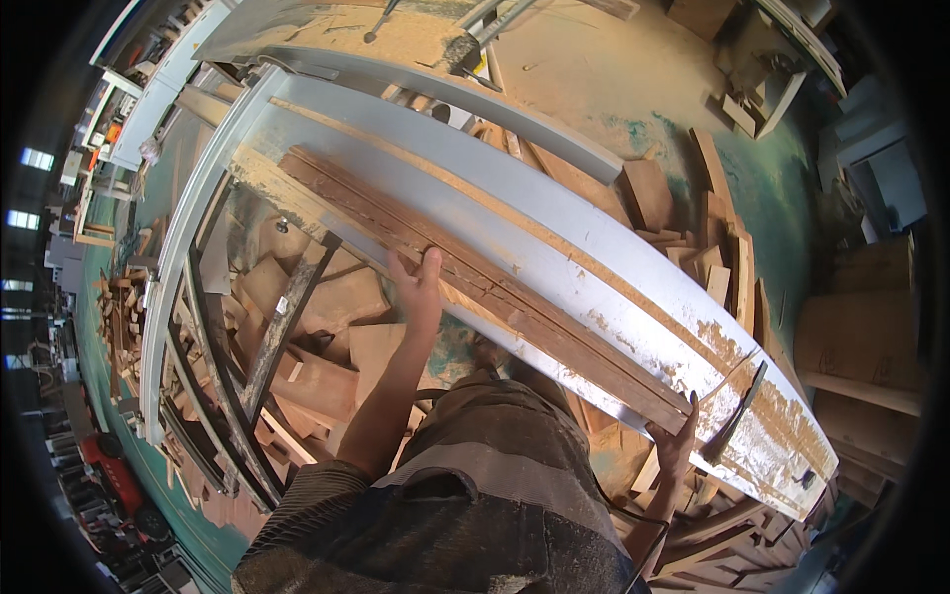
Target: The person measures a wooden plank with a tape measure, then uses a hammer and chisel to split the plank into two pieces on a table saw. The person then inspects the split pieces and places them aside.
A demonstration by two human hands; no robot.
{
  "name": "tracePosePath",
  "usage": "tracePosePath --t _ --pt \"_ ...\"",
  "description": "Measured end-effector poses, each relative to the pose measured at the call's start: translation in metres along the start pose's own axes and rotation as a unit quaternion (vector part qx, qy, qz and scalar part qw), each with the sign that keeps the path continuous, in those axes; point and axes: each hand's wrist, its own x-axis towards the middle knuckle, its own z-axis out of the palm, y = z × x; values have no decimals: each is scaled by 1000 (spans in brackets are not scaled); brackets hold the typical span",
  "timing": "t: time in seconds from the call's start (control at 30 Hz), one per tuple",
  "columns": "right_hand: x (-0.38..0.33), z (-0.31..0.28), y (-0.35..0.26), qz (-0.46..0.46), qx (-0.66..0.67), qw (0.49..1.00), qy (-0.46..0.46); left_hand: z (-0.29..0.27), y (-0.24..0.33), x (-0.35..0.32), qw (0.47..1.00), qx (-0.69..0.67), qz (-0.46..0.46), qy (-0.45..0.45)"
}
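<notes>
Shirt [495,495] (cut off); right hand [674,450] partly hidden by boards [539,313].

the boards [495,294] lie on the table [584,223], left of a tool [734,420].

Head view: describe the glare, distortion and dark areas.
Head view: glare whitens the right part of the metal tabletop, though the brown boards read clearly; head view, left side: the pale rail bows with fisheye distortion, and the windows show as small bright patches; head view, rim: darkness fills the corners.
</notes>
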Motion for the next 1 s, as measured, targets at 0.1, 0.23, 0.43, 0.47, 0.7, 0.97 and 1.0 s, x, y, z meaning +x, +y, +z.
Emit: tracePosePath --t 0.1,0.23,0.43,0.47,0.7,0.97,1.0 --pt "12 3 -9 60 101 993 -27 -1 -5 16 1000 -8 -5 -7" --pt "15 -3 12 39 59 996 -45 16 9 51 982 146 -73 95" --pt "16 -8 -2 31 -34 998 -36 39 26 61 952 275 -80 112" --pt "14 -4 5 20 -42 999 -21 35 29 56 962 249 -56 95" --pt "3 5 16 -25 -106 993 43 -8 -4 66 994 110 4 28" --pt "-26 23 15 -53 -145 977 148 -28 1 39 998 22 -25 50" --pt "-28 25 16 -54 -149 975 156 -27 4 35 998 19 -24 48"
